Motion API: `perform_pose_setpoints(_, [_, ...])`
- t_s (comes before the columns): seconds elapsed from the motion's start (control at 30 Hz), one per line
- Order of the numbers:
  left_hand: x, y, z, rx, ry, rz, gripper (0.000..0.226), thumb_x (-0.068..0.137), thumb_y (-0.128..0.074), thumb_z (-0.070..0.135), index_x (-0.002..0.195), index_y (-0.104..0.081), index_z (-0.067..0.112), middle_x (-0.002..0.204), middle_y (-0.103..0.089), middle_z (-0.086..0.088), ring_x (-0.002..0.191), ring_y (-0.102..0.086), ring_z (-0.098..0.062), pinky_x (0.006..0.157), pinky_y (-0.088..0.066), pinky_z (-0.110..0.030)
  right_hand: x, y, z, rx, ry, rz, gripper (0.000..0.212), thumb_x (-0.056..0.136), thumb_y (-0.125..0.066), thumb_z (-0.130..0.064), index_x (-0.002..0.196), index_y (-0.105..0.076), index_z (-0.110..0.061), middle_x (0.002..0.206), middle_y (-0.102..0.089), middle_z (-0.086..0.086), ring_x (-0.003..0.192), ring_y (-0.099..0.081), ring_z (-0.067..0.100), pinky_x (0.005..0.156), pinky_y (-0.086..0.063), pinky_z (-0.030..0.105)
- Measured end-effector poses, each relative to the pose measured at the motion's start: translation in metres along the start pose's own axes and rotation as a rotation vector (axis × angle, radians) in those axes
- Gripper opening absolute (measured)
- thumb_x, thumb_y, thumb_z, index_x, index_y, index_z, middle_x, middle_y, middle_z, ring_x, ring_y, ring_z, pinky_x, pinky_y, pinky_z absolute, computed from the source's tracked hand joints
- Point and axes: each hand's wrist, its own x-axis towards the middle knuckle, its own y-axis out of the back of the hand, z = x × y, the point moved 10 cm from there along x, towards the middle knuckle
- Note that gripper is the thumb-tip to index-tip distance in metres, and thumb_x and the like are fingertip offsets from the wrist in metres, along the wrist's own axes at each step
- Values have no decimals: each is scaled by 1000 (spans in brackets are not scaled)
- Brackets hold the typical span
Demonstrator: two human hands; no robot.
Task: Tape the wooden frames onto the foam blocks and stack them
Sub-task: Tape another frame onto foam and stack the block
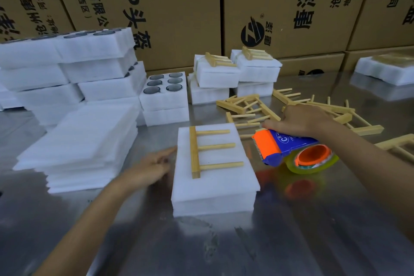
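A white foam block lies in the middle of the metal table. A comb-shaped wooden frame with three pegs rests flat on its top. My left hand is at the block's left edge, fingers stretched toward it and blurred. My right hand grips the handle of a blue and orange tape dispenser just right of the block, its clear tape roll hanging low over the table. Loose wooden frames lie in a heap behind it.
Two stacks of foam blocks with frames on top stand at the back. Foam blocks holding dark round parts and thin foam sheets pile up on the left. Cardboard boxes wall off the far side.
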Motion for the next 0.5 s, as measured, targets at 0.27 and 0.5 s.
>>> perform_pose_setpoints(0.27, [25, -24, 121, 221, -225, 150, 31, 101, -46, 30, 131, -56, 33, 132, -57, 7, 107, -57, -8, 83, -42, -12, 1, -2, 4, 15, 7, -21, 68, 83, -37, -83, 72, -60, -20, 68, -62, 1, 66, -59, 16, 56, -33, 30])
perform_pose_setpoints(0.5, [44, -106, 122, 750, -225, -9, 58, 105, -13, 52, 157, -22, 30, 167, -6, 7, 154, 0, -15, 122, 4, -39, -6, -3, 25, 181, -71, -111, 69, 70, -34, -93, 73, -58, -27, 73, -62, -2, 71, -60, 18, 58, -34, 31])
